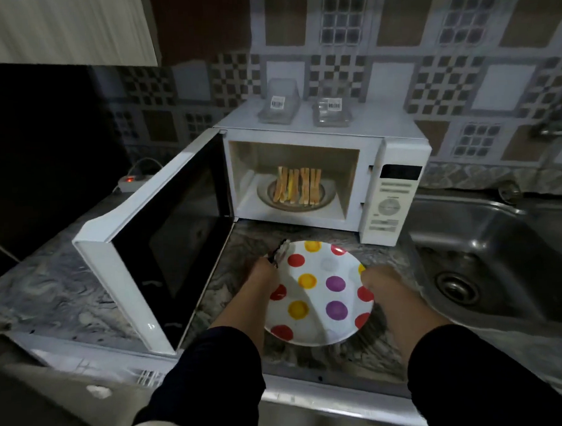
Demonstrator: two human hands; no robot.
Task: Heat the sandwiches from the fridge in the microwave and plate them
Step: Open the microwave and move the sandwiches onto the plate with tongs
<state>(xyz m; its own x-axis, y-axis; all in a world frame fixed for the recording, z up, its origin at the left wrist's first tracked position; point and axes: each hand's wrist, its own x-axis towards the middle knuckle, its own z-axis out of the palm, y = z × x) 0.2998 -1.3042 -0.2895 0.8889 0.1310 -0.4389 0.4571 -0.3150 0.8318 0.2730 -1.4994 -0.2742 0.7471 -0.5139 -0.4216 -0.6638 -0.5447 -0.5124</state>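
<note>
**Plate down, sandwiches still in the oven**

The left hand (265, 273) was closed round a pair of tongs (280, 253), whose tips reached up and away from the grip, over the far-left rim of the plate (320, 333). The right hand (377, 281) sat at the plate's right edge with fingers curled in; whether it pinched the rim or only rested there could not be told. The plate lay on the counter (236, 247) between the two hands.

The sandwiches (299, 188) stood on edge in a dish, well beyond both grips, inside the microwave (398, 201). Its door (165, 237) hung wide open just left of the tongs hand.

The likely risks: upright slices could fan apart or spill filling if the tongs squeezed only one. The open door crowded the left arm's path, so a bump could jolt the lift. A hot dish could also catch a knuckle reaching in.
</note>
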